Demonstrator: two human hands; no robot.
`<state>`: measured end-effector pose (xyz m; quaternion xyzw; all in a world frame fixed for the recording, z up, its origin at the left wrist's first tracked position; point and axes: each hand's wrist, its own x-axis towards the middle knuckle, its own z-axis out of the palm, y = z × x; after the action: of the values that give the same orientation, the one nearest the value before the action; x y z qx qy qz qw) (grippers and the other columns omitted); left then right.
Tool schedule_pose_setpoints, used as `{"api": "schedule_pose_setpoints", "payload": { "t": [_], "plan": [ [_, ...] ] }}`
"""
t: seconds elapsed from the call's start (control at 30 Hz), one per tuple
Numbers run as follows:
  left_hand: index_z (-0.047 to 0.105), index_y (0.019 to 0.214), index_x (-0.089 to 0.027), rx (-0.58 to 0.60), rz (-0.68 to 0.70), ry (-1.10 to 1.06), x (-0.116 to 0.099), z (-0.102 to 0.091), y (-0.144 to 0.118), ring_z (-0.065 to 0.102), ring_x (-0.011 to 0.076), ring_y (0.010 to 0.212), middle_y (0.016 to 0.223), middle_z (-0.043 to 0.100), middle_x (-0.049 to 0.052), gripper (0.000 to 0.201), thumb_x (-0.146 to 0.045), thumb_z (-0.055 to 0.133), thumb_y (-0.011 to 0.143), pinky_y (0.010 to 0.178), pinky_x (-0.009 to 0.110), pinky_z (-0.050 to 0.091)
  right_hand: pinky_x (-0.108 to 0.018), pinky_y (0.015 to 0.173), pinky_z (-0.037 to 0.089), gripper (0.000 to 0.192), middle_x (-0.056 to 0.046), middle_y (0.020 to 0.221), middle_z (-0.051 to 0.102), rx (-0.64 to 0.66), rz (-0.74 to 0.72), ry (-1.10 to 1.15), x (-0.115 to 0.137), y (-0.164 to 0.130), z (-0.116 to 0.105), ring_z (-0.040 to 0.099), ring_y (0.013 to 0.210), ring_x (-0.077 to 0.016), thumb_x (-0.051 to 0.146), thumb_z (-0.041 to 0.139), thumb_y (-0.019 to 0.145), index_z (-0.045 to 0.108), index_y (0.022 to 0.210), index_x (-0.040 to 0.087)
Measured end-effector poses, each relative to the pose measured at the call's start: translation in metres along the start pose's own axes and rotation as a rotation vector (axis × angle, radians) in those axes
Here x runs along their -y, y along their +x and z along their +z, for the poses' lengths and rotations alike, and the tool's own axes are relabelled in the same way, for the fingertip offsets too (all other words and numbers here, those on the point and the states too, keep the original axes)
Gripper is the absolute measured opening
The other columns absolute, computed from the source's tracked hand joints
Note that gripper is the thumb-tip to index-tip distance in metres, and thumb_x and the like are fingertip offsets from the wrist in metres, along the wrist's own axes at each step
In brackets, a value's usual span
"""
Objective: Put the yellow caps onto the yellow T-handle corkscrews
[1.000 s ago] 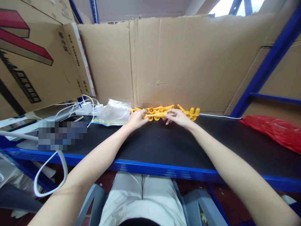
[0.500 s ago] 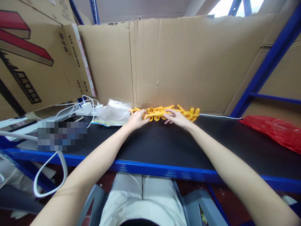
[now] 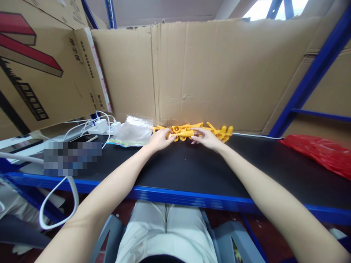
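Observation:
My left hand [image 3: 160, 139] is closed on the near end of a yellow plastic tube-like piece [image 3: 184, 134], thumb along its front side. The piece lies level, pointing right and widening toward that end. My right hand [image 3: 206, 138] has its fingers around the wider right end; its exact grip is partly hidden. Behind and under both hands is a pile of similar yellow plastic pieces [image 3: 224, 130], several with round, cup-like open ends.
A clear plastic bag [image 3: 133, 132] lies left of the pile. White chargers and cables [image 3: 101, 126] and a phone [image 3: 85, 138] are farther left. At the right lies a red plastic bag [image 3: 318, 151]. A cardboard wall [image 3: 233, 76] stands behind the black tabletop [image 3: 189, 171], whose front edge is blue.
The held yellow piece has turned or shifted slightly, showing its wider right end more. My right fingers have moved slightly around that end. My left hand stays nearly in place.

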<state>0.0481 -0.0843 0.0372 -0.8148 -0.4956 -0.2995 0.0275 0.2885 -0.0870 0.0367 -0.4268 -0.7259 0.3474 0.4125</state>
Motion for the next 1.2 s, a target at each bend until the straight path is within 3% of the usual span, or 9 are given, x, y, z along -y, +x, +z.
{"api": "schedule_pose_setpoints", "payload": {
  "t": [0.53,0.73,0.9,1.2],
  "plan": [
    [0.06,0.092,-0.02,-0.089,0.008,-0.017,-0.004,0.0,-0.003,0.059,0.0171,0.072,0.086,0.066,0.005,0.033,-0.046,0.042,0.088,0.066,0.028,0.042,-0.037,0.073,0.055,0.037,-0.008,0.097,0.066,-0.005,0.054,0.022,-0.002,0.0,-0.001,0.064,0.061,-0.0137,0.028,0.061,0.081,0.054,0.116,0.017],
    [0.06,0.091,-0.019,-0.121,0.035,0.008,-0.004,0.002,-0.004,0.058,0.0171,0.074,0.086,0.065,0.005,0.032,-0.044,0.041,0.09,0.068,0.029,0.042,-0.027,0.06,0.051,0.023,-0.004,0.077,0.066,0.055,0.021,0.024,0.006,-0.005,-0.003,0.059,0.054,-0.0097,0.037,0.058,0.083,0.059,0.09,0.015],
    [0.06,0.092,-0.019,-0.137,0.064,0.029,-0.005,0.001,-0.006,0.058,0.0174,0.074,0.084,0.064,0.005,0.031,-0.044,0.041,0.09,0.068,0.029,0.042,-0.023,0.053,0.047,0.039,-0.002,0.063,0.062,0.074,0.001,0.035,0.009,-0.004,0.0,0.055,0.048,-0.008,0.051,0.054,0.084,0.054,0.067,0.015],
    [0.058,0.096,-0.02,-0.164,0.076,0.057,-0.01,0.001,-0.007,0.06,0.0192,0.083,0.094,0.064,0.006,0.03,-0.044,0.042,0.089,0.071,0.029,0.043,-0.02,0.037,0.037,0.05,-0.001,0.044,0.052,0.011,0.161,0.115,0.015,-0.004,0.008,0.045,0.034,-0.0079,0.055,0.04,0.09,0.054,0.062,0.015]
  ]
}}
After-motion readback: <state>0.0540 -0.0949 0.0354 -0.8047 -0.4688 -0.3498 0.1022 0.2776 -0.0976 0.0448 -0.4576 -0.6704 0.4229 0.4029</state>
